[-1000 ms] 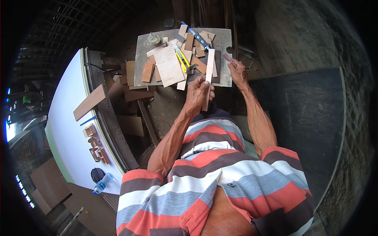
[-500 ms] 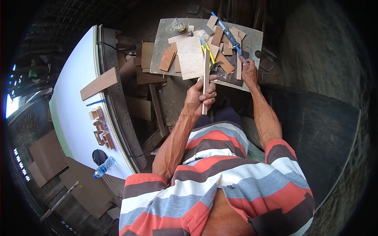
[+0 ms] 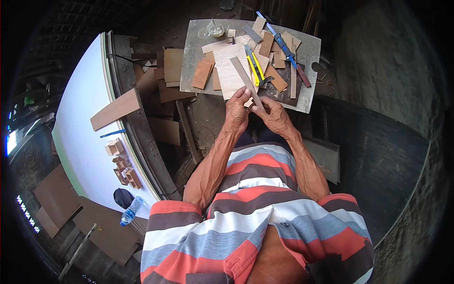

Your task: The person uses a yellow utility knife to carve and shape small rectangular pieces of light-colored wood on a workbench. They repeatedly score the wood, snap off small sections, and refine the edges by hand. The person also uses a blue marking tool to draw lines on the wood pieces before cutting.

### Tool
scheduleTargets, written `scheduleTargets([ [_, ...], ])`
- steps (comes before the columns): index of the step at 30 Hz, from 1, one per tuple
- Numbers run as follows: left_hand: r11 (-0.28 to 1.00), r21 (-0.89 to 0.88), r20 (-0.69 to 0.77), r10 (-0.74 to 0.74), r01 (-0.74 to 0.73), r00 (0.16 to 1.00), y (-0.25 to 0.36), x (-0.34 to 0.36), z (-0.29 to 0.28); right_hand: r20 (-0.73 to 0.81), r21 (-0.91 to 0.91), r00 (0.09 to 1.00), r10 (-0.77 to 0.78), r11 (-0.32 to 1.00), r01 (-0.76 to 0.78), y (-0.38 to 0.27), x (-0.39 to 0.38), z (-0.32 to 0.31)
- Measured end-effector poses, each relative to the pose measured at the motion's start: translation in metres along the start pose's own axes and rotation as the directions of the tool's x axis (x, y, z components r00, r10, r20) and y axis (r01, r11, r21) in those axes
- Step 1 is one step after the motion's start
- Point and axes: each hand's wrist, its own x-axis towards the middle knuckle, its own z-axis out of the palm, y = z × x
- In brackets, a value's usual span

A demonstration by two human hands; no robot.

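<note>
Over the near edge of the small worktable [image 3: 188, 57], both my hands hold one narrow wooden strip [image 3: 245, 78], tilted with its far end toward the upper left. My left hand [image 3: 237, 112] pinches the strip's left side with thumb and fingers. My right hand [image 3: 275, 118] is closed around its near end, which the fingers partly hide. Just beyond the strip lie a yellow and black utility knife [image 3: 256, 67] and a pale thin board [image 3: 226, 66]. A long blue tool [image 3: 283, 45] lies at the right, beside a dark red piece [image 3: 303, 75].
Loose wood pieces and a small glass jar [image 3: 215, 29] share the worktable. At left, a white panel [image 3: 80, 118] carries a wooden board [image 3: 116, 110], small wooden boxes [image 3: 122, 163], a dark round item [image 3: 123, 198] and a plastic bottle [image 3: 132, 211]. A dark board [image 3: 373, 146] stands right.
My right hand has left the blue tool's near end and joined my left hand on the strip. The strip has turned from nearly upright to slanting, showing a broader brown face.
</note>
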Motion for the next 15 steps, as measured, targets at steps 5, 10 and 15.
scheduleTargets([
  [5,0.978,0.209,-0.026,0.027,-0.021,0.999,0.021,-0.004,-0.009,-0.118,-0.274,0.969,-0.219,0.945,0.180,0.006,0.019,-0.005],
  [10,0.917,0.193,0.348,-0.398,0.350,0.849,0.068,-0.013,-0.031,-0.065,-0.569,0.895,-0.442,0.753,0.331,0.010,0.031,-0.031],
  [15,0.853,0.489,0.246,-0.334,0.181,0.910,0.065,-0.008,-0.027,-0.055,-0.575,0.856,-0.515,0.717,0.395,0.011,0.055,-0.042],
])
